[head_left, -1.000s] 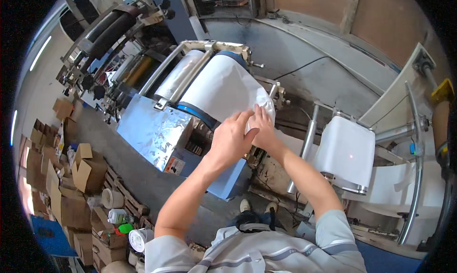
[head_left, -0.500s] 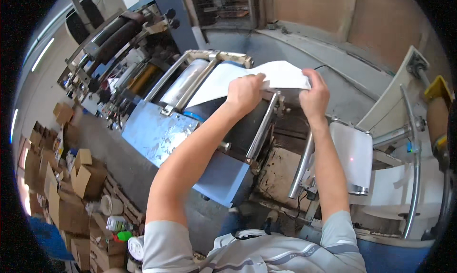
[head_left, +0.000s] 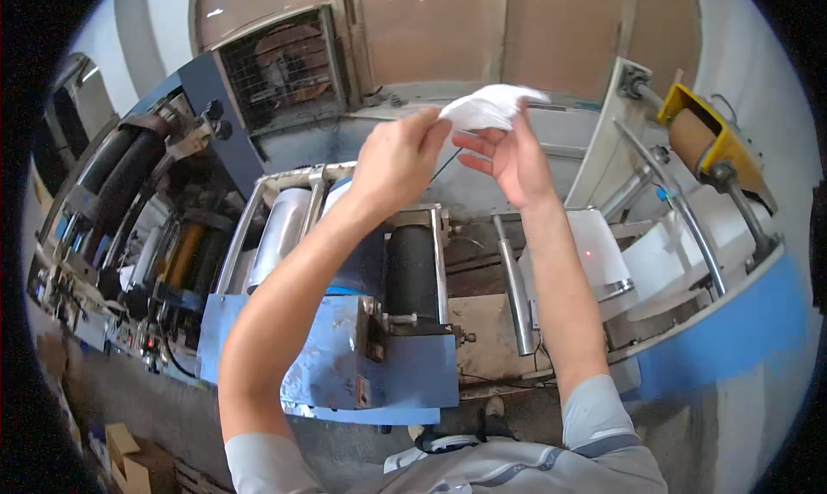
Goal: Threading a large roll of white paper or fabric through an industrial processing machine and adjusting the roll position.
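My left hand (head_left: 398,160) is closed, pinching a crumpled white sheet (head_left: 487,108) held up above the machine. Beside it, my right hand (head_left: 515,162) shows its palm, its fingers stretched out and apart, and its thumb lies against the sheet. The sheet's far right end is blurred. Below my left forearm are a shiny metal roller (head_left: 282,231) and a dark roller (head_left: 412,270) in a cream frame. A white strip over the rollers is mostly hidden behind my left arm.
A blue metal cover (head_left: 323,356) juts out at the front. An upright steel bar (head_left: 514,287) stands near a white web (head_left: 594,248) with a red light dot. At right are a yellow bracket (head_left: 715,145) and a curved rail; rollers stand at left, a cardboard box (head_left: 142,464) lower left.
My view has turned toward the machine's right. Both hands lifted the sheet, which has become crumpled and no longer stretches flat back to the rollers. My right hand has loosened its pinch.
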`<state>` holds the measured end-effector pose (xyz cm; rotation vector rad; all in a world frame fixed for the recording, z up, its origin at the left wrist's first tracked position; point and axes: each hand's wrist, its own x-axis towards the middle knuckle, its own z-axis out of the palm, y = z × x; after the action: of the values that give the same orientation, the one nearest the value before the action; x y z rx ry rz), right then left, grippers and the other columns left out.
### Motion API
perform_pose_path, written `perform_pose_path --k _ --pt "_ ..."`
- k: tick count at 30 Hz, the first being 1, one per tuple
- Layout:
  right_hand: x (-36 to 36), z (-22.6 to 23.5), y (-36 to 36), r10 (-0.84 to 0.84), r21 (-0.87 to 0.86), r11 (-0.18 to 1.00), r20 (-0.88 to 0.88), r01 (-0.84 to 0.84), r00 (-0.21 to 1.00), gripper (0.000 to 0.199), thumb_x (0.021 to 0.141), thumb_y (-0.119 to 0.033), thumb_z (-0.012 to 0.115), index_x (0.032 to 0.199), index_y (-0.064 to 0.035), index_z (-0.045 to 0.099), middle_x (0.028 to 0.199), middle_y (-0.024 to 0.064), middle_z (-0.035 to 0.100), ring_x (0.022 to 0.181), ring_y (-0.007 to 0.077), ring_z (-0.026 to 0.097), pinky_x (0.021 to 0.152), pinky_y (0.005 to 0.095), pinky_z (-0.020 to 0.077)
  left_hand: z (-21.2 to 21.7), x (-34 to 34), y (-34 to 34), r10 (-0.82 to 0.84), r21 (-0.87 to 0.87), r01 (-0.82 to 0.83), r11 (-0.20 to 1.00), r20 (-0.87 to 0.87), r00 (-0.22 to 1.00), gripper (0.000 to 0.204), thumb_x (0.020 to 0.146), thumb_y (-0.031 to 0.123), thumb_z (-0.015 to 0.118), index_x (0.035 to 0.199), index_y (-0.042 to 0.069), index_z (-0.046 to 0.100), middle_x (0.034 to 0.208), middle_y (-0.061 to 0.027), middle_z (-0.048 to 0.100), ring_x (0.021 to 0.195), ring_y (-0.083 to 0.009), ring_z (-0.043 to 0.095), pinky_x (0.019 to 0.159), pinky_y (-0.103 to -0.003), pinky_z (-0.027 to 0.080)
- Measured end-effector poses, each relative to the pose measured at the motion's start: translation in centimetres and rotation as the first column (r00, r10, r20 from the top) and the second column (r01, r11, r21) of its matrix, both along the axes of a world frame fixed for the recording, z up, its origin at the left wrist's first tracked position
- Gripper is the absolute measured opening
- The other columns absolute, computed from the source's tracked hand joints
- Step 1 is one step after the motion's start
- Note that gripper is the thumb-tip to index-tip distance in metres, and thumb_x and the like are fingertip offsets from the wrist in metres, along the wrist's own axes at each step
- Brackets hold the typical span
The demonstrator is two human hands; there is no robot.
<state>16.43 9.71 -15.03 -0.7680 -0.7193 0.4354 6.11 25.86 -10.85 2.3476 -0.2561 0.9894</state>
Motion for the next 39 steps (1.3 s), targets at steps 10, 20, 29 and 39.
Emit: perform_pose_path --k 10,20,29,39 --pt "-3.3 2.7 -1.7 -0.381 -0.041 0.915 0.241 0.402 0.893 0.027 0.092 -0.015 0.061 0.115 -0.0027 0.057 0.099 0.0063 0.066 0.081 0.0114 0.065 0.062 0.0255 0.0574 0.8 -0.5 -1.7 -0.31 -0.109 0.303 0.947 -0.049 0.95 0.022 0.086 0.011 0.063 0.103 -0.003 0.06 0.085 -0.0166 0.069 0.077 -0.0212 0.067 0.072 -0.033 0.052" --pt "-5.1 2.9 -3.4 -0.453 -0.044 0.843 0.481 0.537 0.751 0.031 0.088 -0.013 0.068 0.113 0.0012 0.057 0.096 0.0066 0.066 0.086 0.0106 0.062 0.071 0.025 0.0523 0.1 1.6 -1.7 -0.377 -0.284 0.331 0.9 -0.124 0.918 0.014 0.093 0.009 0.056 0.099 -0.004 0.059 0.079 -0.0004 0.059 0.073 -0.0056 0.052 0.064 -0.022 0.042" --pt "-3.1 1.4 -1.5 -0.465 -0.034 0.853 0.403 0.521 0.788 0.013 0.09 -0.003 0.062 0.102 0.0019 0.06 0.088 0.0063 0.068 0.078 0.0101 0.063 0.071 0.0258 0.054 0.1 0.9 -2.6 -0.526 -0.401 0.418 0.815 -0.211 0.824 0.035 0.098 0.031 0.051 0.104 -0.001 0.063 0.085 -0.0017 0.063 0.078 -0.0086 0.054 0.069 -0.026 0.045" --pt "-0.2 -3.4 -2.5 -0.548 -0.133 0.81 0.176 0.572 0.818 0.029 0.085 -0.005 0.065 0.112 0.0004 0.054 0.091 0.0106 0.066 0.074 0.0153 0.064 0.067 0.0276 0.0552 1.5 -2.9 14.0 0.134 -0.454 -0.153 0.878 -0.073 0.988 0.04 0.097 0.037 0.052 0.108 0.0 0.064 0.088 -0.0072 0.067 0.069 -0.0122 0.062 0.059 -0.027 0.052"
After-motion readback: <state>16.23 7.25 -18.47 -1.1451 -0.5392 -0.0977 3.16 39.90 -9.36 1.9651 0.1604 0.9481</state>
